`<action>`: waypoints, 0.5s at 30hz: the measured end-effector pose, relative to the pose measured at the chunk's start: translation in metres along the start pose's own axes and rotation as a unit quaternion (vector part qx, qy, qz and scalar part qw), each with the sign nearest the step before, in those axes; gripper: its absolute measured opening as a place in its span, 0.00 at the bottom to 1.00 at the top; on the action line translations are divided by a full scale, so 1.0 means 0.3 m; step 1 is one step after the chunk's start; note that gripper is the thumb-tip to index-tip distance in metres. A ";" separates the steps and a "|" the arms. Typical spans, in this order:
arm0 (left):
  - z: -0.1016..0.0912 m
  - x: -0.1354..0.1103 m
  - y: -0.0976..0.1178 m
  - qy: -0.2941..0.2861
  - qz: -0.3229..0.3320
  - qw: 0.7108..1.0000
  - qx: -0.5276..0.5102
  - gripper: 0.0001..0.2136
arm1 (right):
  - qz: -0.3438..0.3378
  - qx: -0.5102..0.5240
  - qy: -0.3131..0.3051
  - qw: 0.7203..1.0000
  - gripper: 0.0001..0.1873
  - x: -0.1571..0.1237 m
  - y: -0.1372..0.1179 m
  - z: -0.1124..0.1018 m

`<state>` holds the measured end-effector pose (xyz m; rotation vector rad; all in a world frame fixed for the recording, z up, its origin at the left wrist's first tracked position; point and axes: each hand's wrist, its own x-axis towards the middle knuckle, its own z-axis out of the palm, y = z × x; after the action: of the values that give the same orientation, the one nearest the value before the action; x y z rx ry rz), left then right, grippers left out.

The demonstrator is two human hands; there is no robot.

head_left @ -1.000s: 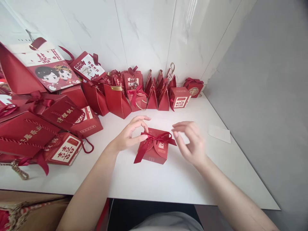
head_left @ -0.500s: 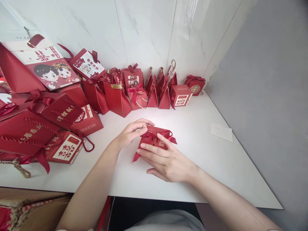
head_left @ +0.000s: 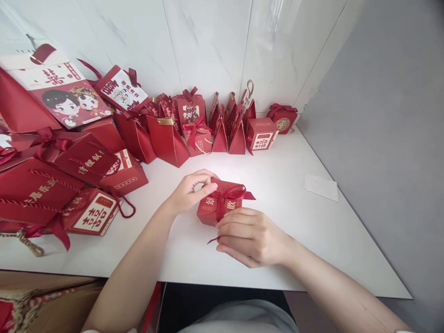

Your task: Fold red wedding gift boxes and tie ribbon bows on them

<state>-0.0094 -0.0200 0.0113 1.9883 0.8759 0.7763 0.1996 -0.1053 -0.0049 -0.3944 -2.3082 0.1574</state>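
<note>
A small red gift box point(head_left: 204, 213) with gold characters sits on the white table in front of me. A dark red ribbon point(head_left: 231, 193) is tied in a bow over its top. My left hand point(head_left: 194, 190) grips the far left corner of the box, thumb on top and fingers behind. At the near right side, the fingers of my right hand point(head_left: 248, 237) are closed together on a hanging tail of the ribbon. The tail's tip pokes out left of those fingers. Part of the box's front is hidden behind my right hand.
Several red gift boxes point(head_left: 171, 143) line the tiled wall point(head_left: 208, 46). Larger red boxes with rope handles point(head_left: 31, 185) are heaped at the left. A white paper slip point(head_left: 321, 187) lies at the right. Below the table's left edge stands a cardboard carton point(head_left: 69, 300).
My right hand has drawn back off the box top, its spread fingers closing on the ribbon tail. The box's front and top show more now. My left thumb has shifted slightly right.
</note>
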 end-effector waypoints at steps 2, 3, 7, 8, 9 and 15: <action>0.013 -0.001 0.005 0.017 0.008 0.999 0.028 0.18 | 0.007 -0.006 -0.002 1.000 0.08 0.002 -0.002 0.004; 0.019 -0.001 0.007 0.020 0.007 0.999 0.036 0.20 | 0.012 -0.004 0.000 1.000 0.08 0.003 -0.005 0.005; 0.028 0.002 0.009 0.010 -0.025 0.999 0.026 0.22 | 0.050 0.080 0.029 0.995 0.07 0.014 -0.025 -0.007; 0.027 0.003 0.010 0.007 -0.034 0.999 0.022 0.23 | 0.063 0.109 0.036 0.991 0.07 0.017 -0.031 -0.013; 0.026 0.004 0.012 0.006 -0.041 0.999 0.021 0.24 | 0.074 0.137 0.040 0.987 0.07 0.019 -0.037 -0.020; 0.021 0.009 0.021 0.003 -0.057 0.998 0.020 0.24 | 0.102 0.237 -0.013 0.966 0.09 0.013 -0.058 -0.025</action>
<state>-0.0011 -0.0232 0.0141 1.9524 1.0062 0.7046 0.1982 -0.1205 0.0069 -0.3789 -2.1605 0.8030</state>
